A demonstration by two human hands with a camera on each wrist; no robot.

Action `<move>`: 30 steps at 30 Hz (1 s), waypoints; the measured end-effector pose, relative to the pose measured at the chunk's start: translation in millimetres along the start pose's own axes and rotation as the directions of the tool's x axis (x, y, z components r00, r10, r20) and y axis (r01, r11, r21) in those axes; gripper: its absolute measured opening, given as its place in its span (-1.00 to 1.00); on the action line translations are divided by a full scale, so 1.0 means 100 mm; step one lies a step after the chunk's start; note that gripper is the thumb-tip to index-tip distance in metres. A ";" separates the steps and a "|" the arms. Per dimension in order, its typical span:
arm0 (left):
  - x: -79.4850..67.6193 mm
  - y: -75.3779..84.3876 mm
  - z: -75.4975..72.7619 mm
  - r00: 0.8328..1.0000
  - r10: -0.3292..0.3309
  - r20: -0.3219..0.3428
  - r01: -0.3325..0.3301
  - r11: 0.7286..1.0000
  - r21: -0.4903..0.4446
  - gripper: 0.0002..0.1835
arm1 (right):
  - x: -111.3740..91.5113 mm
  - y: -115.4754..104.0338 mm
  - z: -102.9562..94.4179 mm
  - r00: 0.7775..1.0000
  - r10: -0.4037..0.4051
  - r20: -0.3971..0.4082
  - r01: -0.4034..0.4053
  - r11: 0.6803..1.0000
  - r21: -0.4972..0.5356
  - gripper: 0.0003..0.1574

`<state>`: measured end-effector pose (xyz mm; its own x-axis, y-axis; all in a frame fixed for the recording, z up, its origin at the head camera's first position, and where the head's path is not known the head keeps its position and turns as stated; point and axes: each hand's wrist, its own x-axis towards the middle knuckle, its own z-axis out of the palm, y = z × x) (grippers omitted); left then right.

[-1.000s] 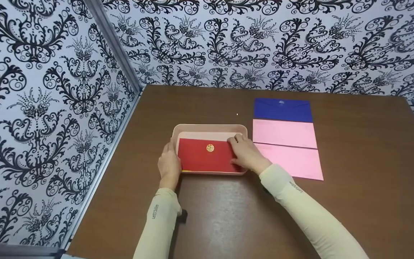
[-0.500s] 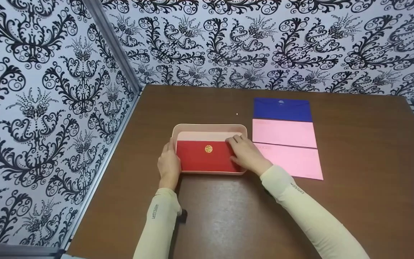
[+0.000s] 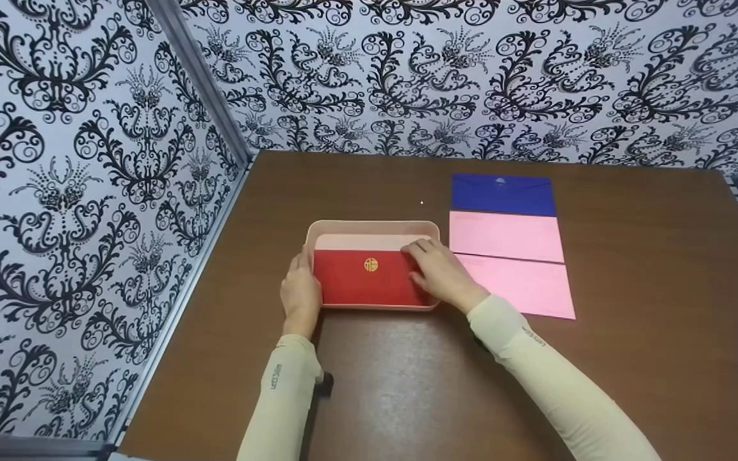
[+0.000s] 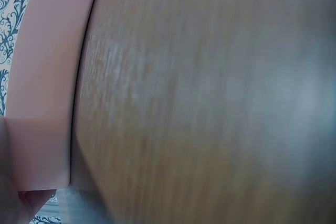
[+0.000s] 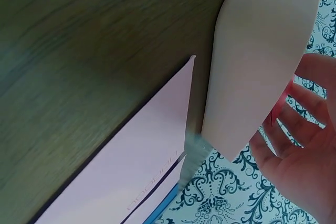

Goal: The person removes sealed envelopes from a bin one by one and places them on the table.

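In the head view a red envelope [image 3: 369, 282] with a round gold emblem lies inside a shallow pale pink tray [image 3: 375, 226]. My left hand [image 3: 301, 294] grips the tray's left side; its fingers run along the outside of the wall. The left wrist view catches only a bit of that hand beside the tray's outer wall [image 4: 47, 77]. Over the tray's right end my right hand [image 3: 441, 272] rests on the envelope, fingertips at its far edge and thumb lower down. From the right wrist, the fingers look spread and relaxed, with a sliver of red between them.
A blue envelope [image 3: 503, 197] and two pink envelopes, one in the middle [image 3: 507, 237] and one nearer [image 3: 523, 288], lie in a column just right of the tray on the brown table [image 3: 382, 384]. Patterned walls [image 3: 433, 77] stand behind and at the left.
The red envelope has shifted slightly left and toward me and settled flatter in the tray; a yellow strip at its near edge is now out of sight. Both hands have barely moved.
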<state>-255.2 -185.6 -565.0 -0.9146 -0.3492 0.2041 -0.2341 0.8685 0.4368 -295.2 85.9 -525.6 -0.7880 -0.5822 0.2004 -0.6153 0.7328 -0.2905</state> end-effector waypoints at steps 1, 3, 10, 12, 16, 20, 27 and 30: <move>0.00 0.00 0.00 1.000 0.002 -0.003 -0.002 1.000 0.001 -0.42 | 0.00 0.00 0.00 1.000 -0.002 -0.003 0.002 1.000 0.004 -0.45; 0.00 0.00 0.00 1.000 0.005 -0.008 -0.005 1.000 0.004 -0.41 | -0.01 -0.01 -0.01 1.000 -0.003 -0.008 0.003 1.000 0.015 -0.46; 0.00 0.00 0.00 1.000 -0.002 -0.006 0.002 1.000 -0.014 -0.42 | -0.02 -0.02 -0.04 1.000 0.012 -0.006 -0.012 0.998 0.066 -0.48; 0.00 -0.01 0.00 1.000 -0.003 0.006 0.003 1.000 -0.019 -0.43 | -0.02 -0.03 -0.06 1.000 0.017 -0.009 -0.016 0.996 0.085 -0.48; 0.00 -0.01 -0.01 1.000 -0.002 0.022 0.002 1.000 -0.019 -0.43 | -0.03 -0.03 -0.08 1.000 0.023 -0.022 -0.020 0.992 0.124 -0.49; 0.01 -0.02 -0.01 1.000 0.002 0.018 -0.002 1.000 -0.018 -0.44 | -0.04 -0.03 -0.08 0.998 0.017 -0.056 -0.008 0.988 0.154 -0.54; 0.01 -0.02 0.00 1.000 0.008 0.008 -0.008 1.000 -0.023 -0.45 | -0.07 -0.02 -0.07 0.993 0.034 -0.117 -0.007 0.975 0.221 -0.54; 0.00 -0.02 0.00 1.000 0.016 -0.002 -0.016 1.000 -0.017 -0.44 | -0.07 -0.02 -0.06 0.991 0.075 -0.106 -0.046 0.966 0.256 -0.53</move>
<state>-255.1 -187.7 -566.2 -0.9177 -0.3359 0.2124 -0.2138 0.8677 0.4487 -288.7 91.1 -520.8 -0.8299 -0.4846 0.2764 -0.5524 0.6441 -0.5292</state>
